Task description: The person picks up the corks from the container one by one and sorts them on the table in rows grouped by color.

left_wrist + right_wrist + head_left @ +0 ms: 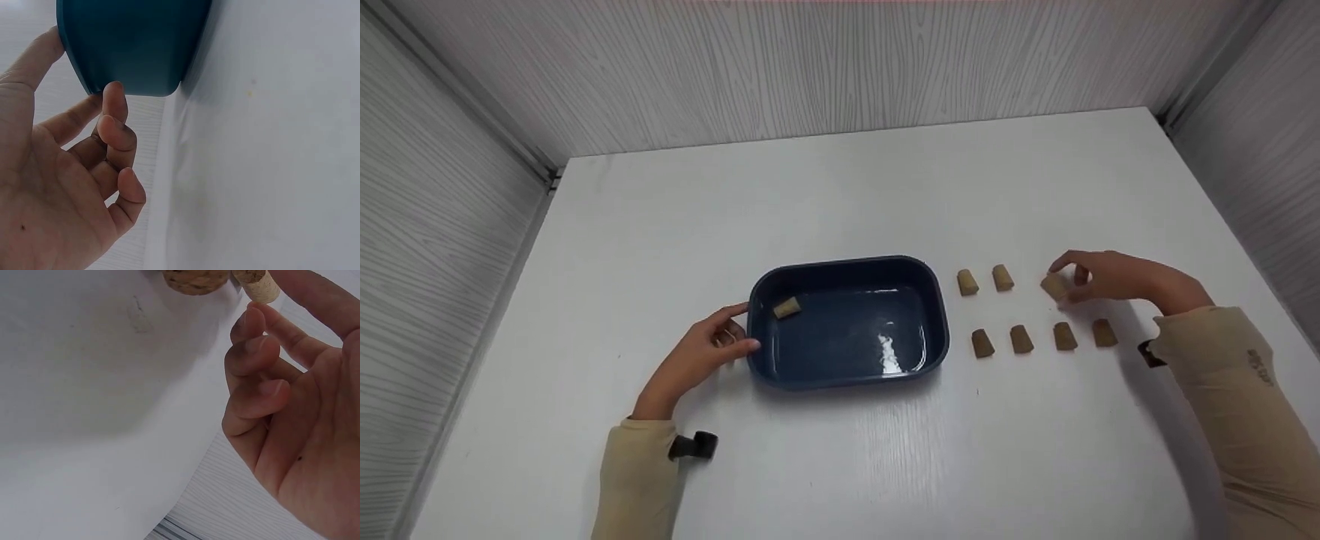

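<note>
A dark blue rectangular tray [840, 381] stands mid-table. My left hand [694, 358] holds its left end, thumb at the rim and forefinger against the end wall, the other fingers curled below. Inside the tray, near its left wall, lies one cork stopper [787, 307]. To the right of the tray, my right hand [1117, 279] pinches a tapered cork stopper [1054, 286] between thumb and forefinger. In the right wrist view this light cork [263, 289] shows at the fingertips, while the remaining fingers [256, 396] are curled.
Two cork stoppers [1003, 278] stand right of the tray in a back row. Nearer the front, several darker corks [1021, 339] form a second row, just below my right hand. White wood-grained panels [840, 67] enclose the white table [855, 195] at the back and sides.
</note>
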`<state>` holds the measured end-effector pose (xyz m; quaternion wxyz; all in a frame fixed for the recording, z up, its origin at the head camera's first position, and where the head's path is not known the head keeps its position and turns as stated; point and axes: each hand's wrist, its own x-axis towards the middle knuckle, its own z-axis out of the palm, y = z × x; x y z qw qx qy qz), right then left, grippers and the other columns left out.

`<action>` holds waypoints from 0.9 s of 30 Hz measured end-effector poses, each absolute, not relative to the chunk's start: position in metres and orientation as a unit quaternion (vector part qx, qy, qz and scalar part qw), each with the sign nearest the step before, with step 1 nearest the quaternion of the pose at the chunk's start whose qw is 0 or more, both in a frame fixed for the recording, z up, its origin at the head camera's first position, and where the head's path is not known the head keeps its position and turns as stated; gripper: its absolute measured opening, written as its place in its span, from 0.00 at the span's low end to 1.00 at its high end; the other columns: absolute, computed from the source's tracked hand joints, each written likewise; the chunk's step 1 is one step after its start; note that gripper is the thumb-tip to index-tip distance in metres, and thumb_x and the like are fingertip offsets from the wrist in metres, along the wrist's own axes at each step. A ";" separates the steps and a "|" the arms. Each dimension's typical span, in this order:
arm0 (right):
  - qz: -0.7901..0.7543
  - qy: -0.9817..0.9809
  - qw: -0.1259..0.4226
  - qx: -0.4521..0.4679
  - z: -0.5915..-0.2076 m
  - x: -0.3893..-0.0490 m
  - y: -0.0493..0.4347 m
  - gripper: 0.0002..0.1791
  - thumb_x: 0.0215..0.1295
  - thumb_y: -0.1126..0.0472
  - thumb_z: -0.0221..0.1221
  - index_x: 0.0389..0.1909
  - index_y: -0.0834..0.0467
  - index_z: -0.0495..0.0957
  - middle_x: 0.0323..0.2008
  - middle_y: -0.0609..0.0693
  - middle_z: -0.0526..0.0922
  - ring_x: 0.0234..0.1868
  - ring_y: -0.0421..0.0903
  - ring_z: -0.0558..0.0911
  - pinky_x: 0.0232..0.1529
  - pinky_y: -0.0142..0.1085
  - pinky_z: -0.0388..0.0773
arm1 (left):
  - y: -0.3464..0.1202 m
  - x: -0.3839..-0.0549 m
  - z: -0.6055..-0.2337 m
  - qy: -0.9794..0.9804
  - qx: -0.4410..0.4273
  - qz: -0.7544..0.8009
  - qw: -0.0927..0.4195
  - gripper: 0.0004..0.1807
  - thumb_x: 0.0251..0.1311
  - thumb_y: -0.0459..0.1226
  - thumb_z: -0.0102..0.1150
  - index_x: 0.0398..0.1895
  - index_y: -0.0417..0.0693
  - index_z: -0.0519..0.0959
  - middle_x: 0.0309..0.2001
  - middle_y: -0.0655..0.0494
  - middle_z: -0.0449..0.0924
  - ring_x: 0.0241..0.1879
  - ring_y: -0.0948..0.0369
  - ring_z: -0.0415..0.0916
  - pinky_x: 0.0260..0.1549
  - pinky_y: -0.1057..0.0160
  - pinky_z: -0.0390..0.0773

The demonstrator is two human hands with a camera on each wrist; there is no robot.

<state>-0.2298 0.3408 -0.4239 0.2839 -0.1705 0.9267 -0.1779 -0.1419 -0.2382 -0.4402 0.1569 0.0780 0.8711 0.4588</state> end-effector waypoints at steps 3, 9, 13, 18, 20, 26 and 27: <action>-0.174 0.928 0.284 -0.167 -0.424 -0.231 0.340 0.26 0.66 0.53 0.60 0.61 0.59 0.68 0.50 0.67 0.75 0.50 0.61 0.76 0.45 0.54 0.73 | -0.238 -0.143 -0.441 0.870 0.075 0.461 0.157 0.34 0.60 0.46 0.64 0.70 0.52 0.66 0.39 0.51 0.75 0.31 0.61 0.70 0.30 0.65 0.69; -0.165 0.929 0.283 -0.171 -0.424 -0.232 0.333 0.21 0.66 0.58 0.58 0.58 0.58 0.70 0.49 0.66 0.76 0.49 0.59 0.77 0.45 0.53 0.73 | -0.237 -0.143 -0.442 0.870 0.076 0.461 0.158 0.34 0.60 0.46 0.64 0.69 0.51 0.66 0.40 0.50 0.75 0.32 0.60 0.70 0.31 0.66 0.69; -0.157 0.929 0.283 -0.180 -0.422 -0.233 0.328 0.18 0.66 0.62 0.55 0.56 0.54 0.72 0.49 0.64 0.76 0.48 0.57 0.76 0.45 0.52 0.73 | -0.237 -0.143 -0.441 0.871 0.077 0.459 0.157 0.35 0.60 0.47 0.64 0.70 0.51 0.66 0.40 0.49 0.76 0.32 0.60 0.71 0.32 0.65 0.70; -0.149 0.928 0.279 -0.196 -0.421 -0.233 0.323 0.18 0.64 0.65 0.55 0.54 0.51 0.74 0.46 0.61 0.76 0.44 0.53 0.75 0.42 0.48 0.72 | -0.236 -0.142 -0.439 0.872 0.078 0.456 0.158 0.34 0.60 0.47 0.64 0.69 0.52 0.66 0.40 0.49 0.76 0.32 0.60 0.70 0.31 0.65 0.70; -0.147 0.929 0.276 -0.200 -0.421 -0.233 0.322 0.17 0.65 0.65 0.55 0.53 0.49 0.75 0.43 0.58 0.76 0.43 0.51 0.74 0.41 0.46 0.72 | -0.236 -0.142 -0.439 0.873 0.078 0.456 0.158 0.34 0.60 0.47 0.64 0.69 0.51 0.67 0.40 0.49 0.76 0.32 0.60 0.70 0.31 0.65 0.70; -0.158 0.928 0.265 -0.208 -0.422 -0.232 0.321 0.15 0.66 0.67 0.55 0.50 0.49 0.77 0.44 0.55 0.77 0.45 0.51 0.75 0.44 0.46 0.72 | -0.235 -0.144 -0.438 0.873 0.079 0.454 0.159 0.35 0.60 0.47 0.64 0.69 0.51 0.66 0.39 0.50 0.75 0.32 0.60 0.70 0.31 0.65 0.69; -0.161 0.927 0.264 -0.211 -0.422 -0.231 0.321 0.15 0.65 0.67 0.55 0.50 0.50 0.78 0.45 0.56 0.78 0.46 0.51 0.75 0.45 0.47 0.73 | -0.235 -0.144 -0.438 0.873 0.080 0.453 0.160 0.35 0.60 0.48 0.64 0.69 0.51 0.66 0.39 0.50 0.75 0.32 0.60 0.70 0.30 0.65 0.69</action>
